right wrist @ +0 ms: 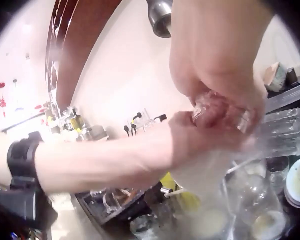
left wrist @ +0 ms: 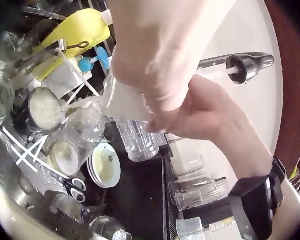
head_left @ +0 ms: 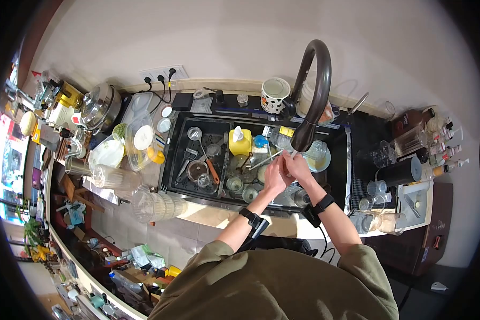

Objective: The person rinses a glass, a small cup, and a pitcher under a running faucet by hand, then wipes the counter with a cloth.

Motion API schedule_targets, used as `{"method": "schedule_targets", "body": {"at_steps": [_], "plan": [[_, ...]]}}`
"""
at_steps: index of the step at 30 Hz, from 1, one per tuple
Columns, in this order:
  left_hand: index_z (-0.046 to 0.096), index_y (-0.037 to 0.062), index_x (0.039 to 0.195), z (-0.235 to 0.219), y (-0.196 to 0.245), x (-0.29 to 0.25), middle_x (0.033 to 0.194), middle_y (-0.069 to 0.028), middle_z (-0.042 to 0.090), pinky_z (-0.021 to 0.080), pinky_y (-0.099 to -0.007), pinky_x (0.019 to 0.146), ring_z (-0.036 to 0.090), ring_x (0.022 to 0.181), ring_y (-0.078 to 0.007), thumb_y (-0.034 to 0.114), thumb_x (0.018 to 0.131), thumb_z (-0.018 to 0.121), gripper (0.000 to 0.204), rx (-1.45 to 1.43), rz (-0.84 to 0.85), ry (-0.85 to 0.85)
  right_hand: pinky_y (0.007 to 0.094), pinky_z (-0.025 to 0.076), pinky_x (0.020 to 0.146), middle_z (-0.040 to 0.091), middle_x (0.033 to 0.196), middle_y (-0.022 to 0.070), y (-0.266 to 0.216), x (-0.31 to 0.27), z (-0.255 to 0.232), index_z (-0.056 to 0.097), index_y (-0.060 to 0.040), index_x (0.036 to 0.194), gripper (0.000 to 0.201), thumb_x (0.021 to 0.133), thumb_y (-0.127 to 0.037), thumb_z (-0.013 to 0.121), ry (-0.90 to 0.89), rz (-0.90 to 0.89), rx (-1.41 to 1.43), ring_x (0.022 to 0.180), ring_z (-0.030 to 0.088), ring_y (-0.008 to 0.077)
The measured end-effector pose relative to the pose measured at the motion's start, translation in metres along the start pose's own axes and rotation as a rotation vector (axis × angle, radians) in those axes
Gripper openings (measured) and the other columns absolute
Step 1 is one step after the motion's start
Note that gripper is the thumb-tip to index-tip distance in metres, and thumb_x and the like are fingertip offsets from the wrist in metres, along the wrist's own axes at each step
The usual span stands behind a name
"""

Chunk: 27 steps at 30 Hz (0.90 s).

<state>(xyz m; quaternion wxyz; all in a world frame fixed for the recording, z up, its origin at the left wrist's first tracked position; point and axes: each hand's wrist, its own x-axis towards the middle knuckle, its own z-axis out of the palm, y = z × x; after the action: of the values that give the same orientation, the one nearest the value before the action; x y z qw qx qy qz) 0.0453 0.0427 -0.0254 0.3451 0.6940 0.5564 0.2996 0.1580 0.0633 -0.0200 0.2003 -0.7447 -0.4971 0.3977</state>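
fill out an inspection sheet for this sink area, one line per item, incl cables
surface: dark sink, crowded with dishes
job's things: glass jar, yellow bottle, stacked bowls, scissors; a pale thing at the hands, too blurred to name
clutter: clear container and ribbed clear vessel on the left counter
grippers: left hand and right hand together below the faucet; grip unclear
cables: three black plugs in the wall sockets; cable hanging near the right wrist
surroundings: spotted mug behind the sink, pale wall
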Motion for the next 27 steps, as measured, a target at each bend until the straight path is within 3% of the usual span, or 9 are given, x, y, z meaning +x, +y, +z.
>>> {"method": "schedule_targets", "body": {"at_steps": [4, 9, 12, 13, 17, 20, 23, 26, 27], "plan": [[0.052, 0.004, 0.117, 0.013, -0.04, 0.024, 0.1, -0.0134, 0.064, 0.05, -0.0368, 0.076, 0.064, 0.09, -0.0265, 0.018, 0.068, 0.076, 0.057, -0.29, -0.049, -0.346, 0.0455, 0.049, 0.066, 0.067, 0.078, 0.0237, -0.001, -0.017, -0.017, 0.07, -0.0009, 0.079, 0.05, 0.09, -0.046, 0.053, 0.029, -0.339, -0.098, 0.074, 0.064, 0.0422], [0.052, 0.0042, 0.124, 0.008, -0.04, 0.025, 0.113, -0.0023, 0.061, 0.044, -0.0305, 0.092, 0.057, 0.104, -0.015, 0.015, 0.081, 0.069, 0.047, -0.901, -0.413, -0.581, 0.0283, 0.047, 0.055, 0.066, 0.064, 0.0066, 0.015, -0.012, -0.035, 0.068, 0.0025, 0.081, 0.03, 0.094, -0.022, 0.054, -0.047, -0.427, 0.243, 0.058, 0.063, 0.0133], [0.049, 0.003, 0.126, 0.038, -0.048, 0.028, 0.113, -0.008, 0.062, 0.046, -0.0325, 0.089, 0.061, 0.101, -0.0208, 0.02, 0.079, 0.072, 0.056, -0.722, -0.195, -0.397, 0.0281, 0.048, 0.056, 0.068, 0.068, 0.008, 0.02, -0.006, -0.033, 0.07, 0.0008, 0.082, 0.031, 0.094, -0.022, 0.053, 0.089, -0.199, 0.303, 0.06, 0.064, 0.0128], [0.047, 0.0008, 0.127, 0.013, -0.013, 0.027, 0.114, -0.0193, 0.059, 0.051, -0.0417, 0.082, 0.063, 0.099, -0.0322, 0.022, 0.074, 0.074, 0.063, -0.246, -0.19, -0.381, 0.028, 0.05, 0.057, 0.069, 0.07, 0.0081, 0.022, -0.003, -0.031, 0.071, -0.0016, 0.082, 0.029, 0.094, -0.02, 0.053, 0.097, -0.068, 0.346, 0.062, 0.064, 0.0116], [0.047, 0.0034, 0.117, 0.004, 0.015, 0.013, 0.095, -0.0205, 0.062, 0.054, -0.0463, 0.072, 0.065, 0.085, -0.0379, 0.026, 0.069, 0.074, 0.06, 0.282, 0.219, -0.125, 0.029, 0.051, 0.059, 0.069, 0.071, 0.0099, 0.028, 0.008, -0.012, 0.07, 0.0009, 0.081, 0.028, 0.092, -0.02, 0.054, 0.182, 0.101, 0.591, 0.065, 0.067, 0.0154], [0.047, 0.0056, 0.115, 0.015, 0.001, 0.022, 0.097, -0.0204, 0.061, 0.054, -0.0473, 0.071, 0.064, 0.086, -0.0384, 0.027, 0.067, 0.076, 0.059, 0.177, 0.158, -0.045, 0.0344, 0.052, 0.061, 0.069, 0.072, 0.016, 0.01, 0.002, -0.011, 0.068, 0.0036, 0.08, 0.034, 0.089, -0.028, 0.059, 0.295, 0.001, 0.273, 0.067, 0.068, 0.026], [0.054, 0.0061, 0.111, -0.001, 0.0, 0.024, 0.102, -0.0071, 0.061, 0.053, -0.0388, 0.077, 0.062, 0.094, -0.0221, 0.019, 0.077, 0.07, 0.04, -0.254, -0.092, -0.226, 0.0445, 0.052, 0.063, 0.066, 0.075, 0.0237, 0.003, 0.0, -0.013, 0.068, 0.0015, 0.079, 0.045, 0.083, -0.043, 0.063, 0.314, -0.238, -0.175, 0.069, 0.065, 0.0411], [0.057, 0.0064, 0.114, -0.004, -0.022, 0.027, 0.109, -0.0018, 0.06, 0.051, -0.0339, 0.082, 0.058, 0.101, -0.0139, 0.014, 0.082, 0.066, 0.035, -0.808, -0.274, -0.372, 0.0429, 0.052, 0.06, 0.065, 0.073, 0.0243, -0.017, -0.013, -0.029, 0.068, 0.0002, 0.077, 0.038, 0.084, -0.037, 0.063, 0.156, -0.38, -0.097, 0.063, 0.064, 0.041], [0.057, 0.0066, 0.117, -0.006, -0.027, 0.024, 0.112, -0.0025, 0.06, 0.051, -0.0336, 0.082, 0.058, 0.102, -0.0142, 0.014, 0.082, 0.067, 0.037, -0.925, -0.313, -0.395, 0.0382, 0.049, 0.052, 0.064, 0.063, 0.0168, -0.017, -0.014, -0.028, 0.066, -0.0009, 0.078, 0.033, 0.086, -0.033, 0.063, 0.187, -0.551, 0.115, 0.051, 0.063, 0.0311]]}}
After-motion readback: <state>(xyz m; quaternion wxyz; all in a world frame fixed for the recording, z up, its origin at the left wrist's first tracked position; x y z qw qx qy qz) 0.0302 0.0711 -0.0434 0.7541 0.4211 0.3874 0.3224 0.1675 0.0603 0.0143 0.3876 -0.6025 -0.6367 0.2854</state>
